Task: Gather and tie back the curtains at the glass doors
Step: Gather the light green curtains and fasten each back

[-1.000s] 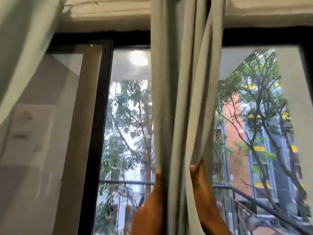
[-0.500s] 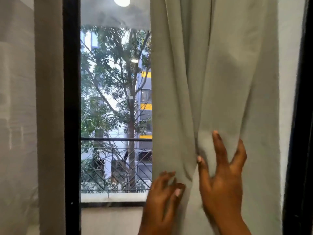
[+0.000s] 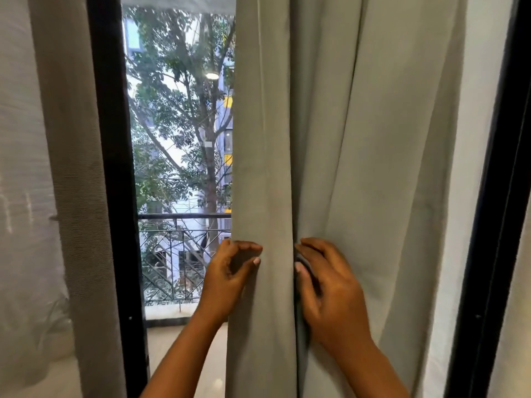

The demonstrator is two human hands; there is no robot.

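indoors, grey curtain (image 3: 359, 156) (pleated), black door frame (image 3: 113, 168), balcony railing (image 3: 184, 216)

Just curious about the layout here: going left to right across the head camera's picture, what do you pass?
Sheer curtain → black door frame → glass with the tree and balcony railing outside → left hand → grey curtain → right hand → another black frame.
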